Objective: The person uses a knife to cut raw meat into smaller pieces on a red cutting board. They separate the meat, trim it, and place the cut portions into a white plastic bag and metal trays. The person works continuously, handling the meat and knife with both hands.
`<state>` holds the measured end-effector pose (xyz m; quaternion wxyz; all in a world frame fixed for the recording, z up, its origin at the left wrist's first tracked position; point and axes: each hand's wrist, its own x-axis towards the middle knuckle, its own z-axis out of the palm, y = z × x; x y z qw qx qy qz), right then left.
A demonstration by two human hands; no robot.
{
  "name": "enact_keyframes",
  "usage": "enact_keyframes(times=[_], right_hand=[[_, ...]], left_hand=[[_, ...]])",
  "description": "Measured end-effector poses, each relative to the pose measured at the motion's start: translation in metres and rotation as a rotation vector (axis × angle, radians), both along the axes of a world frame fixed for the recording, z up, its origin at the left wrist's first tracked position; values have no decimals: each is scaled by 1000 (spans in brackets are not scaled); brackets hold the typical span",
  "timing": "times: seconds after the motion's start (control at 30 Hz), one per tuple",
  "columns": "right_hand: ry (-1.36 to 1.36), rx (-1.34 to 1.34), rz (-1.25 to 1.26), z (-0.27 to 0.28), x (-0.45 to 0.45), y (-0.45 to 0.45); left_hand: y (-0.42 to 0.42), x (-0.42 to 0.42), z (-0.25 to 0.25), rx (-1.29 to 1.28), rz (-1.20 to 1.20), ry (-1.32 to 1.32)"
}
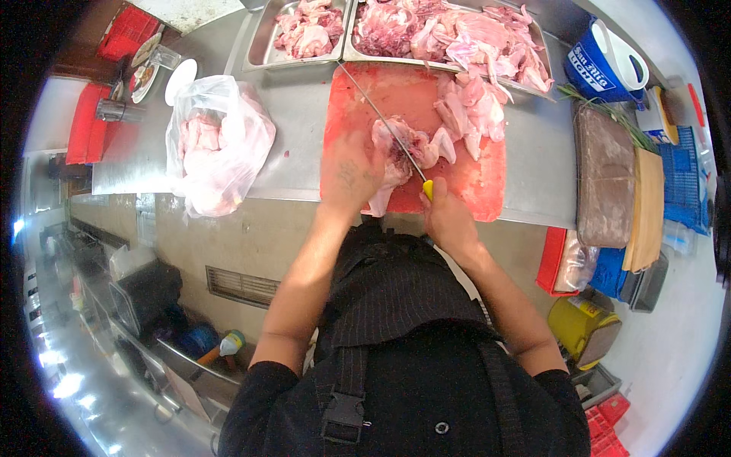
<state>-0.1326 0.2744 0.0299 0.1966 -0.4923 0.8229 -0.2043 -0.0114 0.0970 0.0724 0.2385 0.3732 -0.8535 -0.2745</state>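
Observation:
On a red cutting board lies a raw chicken carcass with a wing and a leg showing. My left hand rests against its left side; the hand is blurred and its fingertips are hard to make out. My right hand grips the yellow handle of a long, thin-bladed knife. The blade lies across the carcass and points up and left towards the trays. More raw chicken pieces sit on the board's upper right part.
Two steel trays, a smaller one and a larger one, hold chicken pieces behind the board. A plastic bag of chicken is at the left on the steel table. A blue bucket and a brown board stand right.

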Motion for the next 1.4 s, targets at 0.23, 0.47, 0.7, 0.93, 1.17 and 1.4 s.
enact_keyframes(times=[0.23,0.47,0.7,0.93,1.17,1.4], right_hand=[[-14,37,-17,4,1,1],[-47,76,-13,4,-1,5],[-84,176,44,15,-7,6],[-110,155,73,22,-20,5],[-173,276,112,87,-17,32],[-86,165,158,24,-21,19]], left_hand=[[-59,-74,52,-600,-22,448],[-67,-115,-13,-490,-295,303],[-65,-107,-50,-527,-297,308],[0,-28,-31,-107,-76,-24],[48,-6,-60,-99,44,4],[44,-7,-66,-177,-11,9]])
